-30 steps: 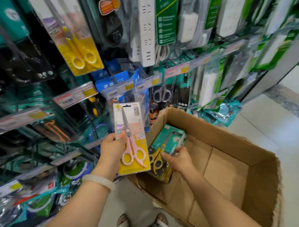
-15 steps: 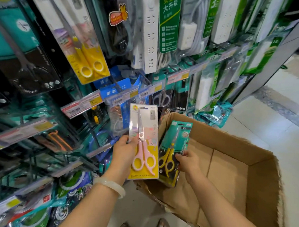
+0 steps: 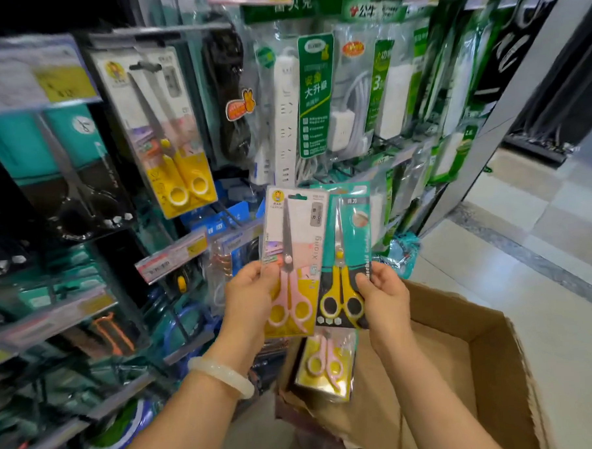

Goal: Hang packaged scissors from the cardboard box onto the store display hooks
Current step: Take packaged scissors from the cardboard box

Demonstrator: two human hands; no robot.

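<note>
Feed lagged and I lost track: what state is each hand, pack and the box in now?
Left hand: grips the pink-handled scissors pack.
Pink-handled scissors pack with yellow card: held upright, not hung.
Right hand: grips the teal pack.
Teal pack of yellow-and-black scissors: held upright beside the pink one, not hung.
Brown cardboard box: open, another pink scissors pack inside.
Yellow-handled scissors pack: hanging on the display.

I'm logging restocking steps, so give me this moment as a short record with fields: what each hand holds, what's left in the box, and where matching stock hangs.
left hand: holds the pink-handled scissors pack, upright
right hand: holds the teal pack of yellow-and-black scissors, upright
packs: side by side, edges touching or overlapping
cardboard box: open, one more pink scissors pack inside
matching stock: yellow-handled scissors pack hangs upper left
stage: neither held pack is hung yet
</note>
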